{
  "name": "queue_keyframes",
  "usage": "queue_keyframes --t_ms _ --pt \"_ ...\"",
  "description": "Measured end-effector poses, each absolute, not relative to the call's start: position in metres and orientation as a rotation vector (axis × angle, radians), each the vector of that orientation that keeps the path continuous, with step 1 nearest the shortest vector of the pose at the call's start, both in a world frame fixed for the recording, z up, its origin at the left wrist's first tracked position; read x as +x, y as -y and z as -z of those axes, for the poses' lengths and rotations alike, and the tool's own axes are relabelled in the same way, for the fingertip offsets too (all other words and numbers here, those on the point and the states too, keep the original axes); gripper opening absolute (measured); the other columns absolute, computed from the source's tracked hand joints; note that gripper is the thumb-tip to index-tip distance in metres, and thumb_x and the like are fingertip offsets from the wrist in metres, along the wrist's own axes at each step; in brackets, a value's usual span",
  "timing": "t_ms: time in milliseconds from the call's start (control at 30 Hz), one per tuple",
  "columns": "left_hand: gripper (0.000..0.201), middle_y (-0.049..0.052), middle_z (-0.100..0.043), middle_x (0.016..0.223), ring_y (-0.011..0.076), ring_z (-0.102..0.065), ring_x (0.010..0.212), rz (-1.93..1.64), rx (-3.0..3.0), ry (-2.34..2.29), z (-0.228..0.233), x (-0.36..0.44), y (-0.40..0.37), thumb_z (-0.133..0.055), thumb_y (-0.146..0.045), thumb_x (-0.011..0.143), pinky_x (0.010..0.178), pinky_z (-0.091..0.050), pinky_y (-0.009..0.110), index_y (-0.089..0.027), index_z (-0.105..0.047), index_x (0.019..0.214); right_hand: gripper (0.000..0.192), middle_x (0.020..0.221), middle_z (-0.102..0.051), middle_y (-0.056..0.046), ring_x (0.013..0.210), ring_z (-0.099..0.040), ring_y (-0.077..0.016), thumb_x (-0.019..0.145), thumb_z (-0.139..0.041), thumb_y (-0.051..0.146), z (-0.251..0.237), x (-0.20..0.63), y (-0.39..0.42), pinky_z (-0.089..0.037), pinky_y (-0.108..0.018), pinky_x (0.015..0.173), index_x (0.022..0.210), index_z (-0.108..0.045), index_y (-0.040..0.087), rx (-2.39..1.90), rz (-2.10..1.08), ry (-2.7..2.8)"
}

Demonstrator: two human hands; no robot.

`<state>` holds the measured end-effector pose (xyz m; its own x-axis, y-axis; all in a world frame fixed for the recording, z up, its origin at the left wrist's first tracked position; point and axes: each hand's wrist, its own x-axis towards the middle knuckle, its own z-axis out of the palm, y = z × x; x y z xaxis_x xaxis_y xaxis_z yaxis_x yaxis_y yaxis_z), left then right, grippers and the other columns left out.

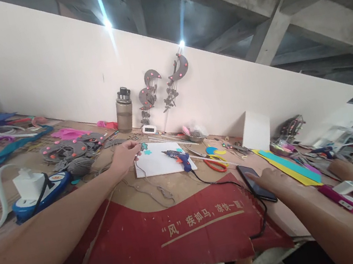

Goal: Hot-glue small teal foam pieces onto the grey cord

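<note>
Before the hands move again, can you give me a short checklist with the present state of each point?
1. Left hand pinches the small teal piece: ok.
2. Right hand rests on the phone: ok.
3. Glue gun lies on the white board, away from both hands: ok.
4. Glue gun hot: cannot tell.
5. Black cord runs under the right hand: not ok.
6. Scissors closed: cannot tell.

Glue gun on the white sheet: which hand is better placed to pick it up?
Probably the left hand: it hovers at the white sheet beside the glue gun, though it pinches a small piece. The right hand rests on the phone.
</note>
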<state>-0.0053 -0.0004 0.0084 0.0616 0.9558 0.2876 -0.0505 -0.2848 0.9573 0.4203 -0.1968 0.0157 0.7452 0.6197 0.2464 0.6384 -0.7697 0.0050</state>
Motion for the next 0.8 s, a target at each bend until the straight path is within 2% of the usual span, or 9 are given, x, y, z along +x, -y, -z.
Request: queue_keyframes --t_ms 67,167,233,333,467,567,633,700,800 --pt "0.016 -0.001 -0.058 0.060 0.0106 -0.049 0.053 -1.411 1.538 -1.006 -0.010 -0.004 0.002 -0.065 -0.033 0.064 0.050 -0.035 0.021 -0.017 -0.062 0.066 0.062 0.120 -0.054 -0.026 0.117 -0.049 -0.0374 0.079 -0.049 0.054 -0.025 0.397 0.190 -0.037 -0.048 0.096 0.118 -0.053 0.007 -2.628 0.404 1.075" --pt "0.015 -0.001 -0.059 0.062 0.0135 -0.051 0.060 -1.455 1.685 -1.076 -0.011 -0.002 0.004 -0.064 -0.034 0.066 0.054 -0.035 0.023 -0.019 -0.065 0.066 0.045 0.116 -0.057 -0.016 0.106 -0.055 -0.0257 0.081 -0.048 0.043 -0.037 0.333 0.170 -0.043 -0.039 0.092 0.116 -0.050 0.015 -2.061 0.216 1.380" --pt "0.016 0.001 -0.061 0.066 0.0154 -0.053 0.064 -1.470 1.767 -1.130 -0.011 0.000 0.006 -0.063 -0.035 0.068 0.057 -0.037 0.025 -0.019 -0.066 0.069 0.039 0.111 -0.059 -0.012 0.098 -0.057 -0.0228 0.082 -0.050 0.043 -0.040 0.279 0.153 -0.046 -0.038 0.088 0.113 -0.050 0.019 -1.772 0.055 1.519" --pt "0.017 0.003 -0.066 0.076 0.0171 -0.057 0.073 -1.463 1.865 -1.103 -0.012 0.001 0.008 -0.063 -0.036 0.070 0.065 -0.041 0.027 -0.020 -0.067 0.072 0.038 0.107 -0.059 -0.009 0.098 -0.058 -0.0195 0.080 -0.055 0.039 -0.037 0.204 0.123 -0.044 -0.037 0.093 0.112 -0.047 0.020 -1.475 -0.233 1.573" --pt "0.018 0.003 -0.068 0.079 0.0175 -0.058 0.075 -1.403 1.877 -1.023 -0.013 0.001 0.012 -0.062 -0.037 0.072 0.071 -0.043 0.028 -0.020 -0.068 0.075 0.060 0.116 -0.055 -0.011 0.106 -0.056 -0.0207 0.072 -0.065 0.037 -0.025 0.141 0.090 -0.045 -0.037 0.092 0.121 -0.036 0.020 -1.385 -0.591 1.391" --pt "0.021 0.003 -0.067 0.077 0.0171 -0.058 0.073 -1.325 1.813 -0.918 -0.014 0.004 0.019 -0.062 -0.038 0.073 0.068 -0.043 0.028 -0.018 -0.069 0.076 0.073 0.112 -0.057 -0.010 0.093 -0.061 -0.0180 0.066 -0.070 0.036 -0.014 0.128 0.077 -0.049 -0.034 0.083 0.124 -0.029 0.021 -1.309 -0.807 1.255" --pt "0.021 0.002 -0.066 0.075 0.0154 -0.057 0.069 -1.279 1.746 -0.855 -0.015 0.007 0.025 -0.063 -0.038 0.072 0.066 -0.043 0.027 -0.018 -0.069 0.075 0.067 0.099 -0.061 -0.005 0.076 -0.063 -0.0139 0.068 -0.069 0.036 -0.007 0.131 0.075 -0.050 -0.032 0.077 0.121 -0.030 0.021 -1.238 -0.923 1.202" --pt "0.019 0.000 -0.060 0.062 0.0125 -0.052 0.057 -1.232 1.670 -0.837 -0.015 0.011 0.031 -0.065 -0.037 0.071 0.056 -0.039 0.025 -0.018 -0.068 0.071 0.051 0.083 -0.060 0.000 0.060 -0.058 -0.0103 0.073 -0.063 0.037 -0.003 0.138 0.076 -0.050 -0.029 0.067 0.114 -0.037 0.021 -1.209 -0.969 1.216" --pt "0.020 -0.002 -0.049 0.049 0.0091 -0.041 0.046 -1.208 1.542 -0.751 -0.014 0.014 0.035 -0.066 -0.037 0.072 0.047 -0.031 0.024 -0.017 -0.066 0.068 0.031 0.068 -0.053 0.005 0.053 -0.048 -0.0084 0.078 -0.056 0.040 -0.004 0.150 0.080 -0.043 -0.024 0.054 0.102 -0.046 0.022 -1.275 -0.806 1.312"
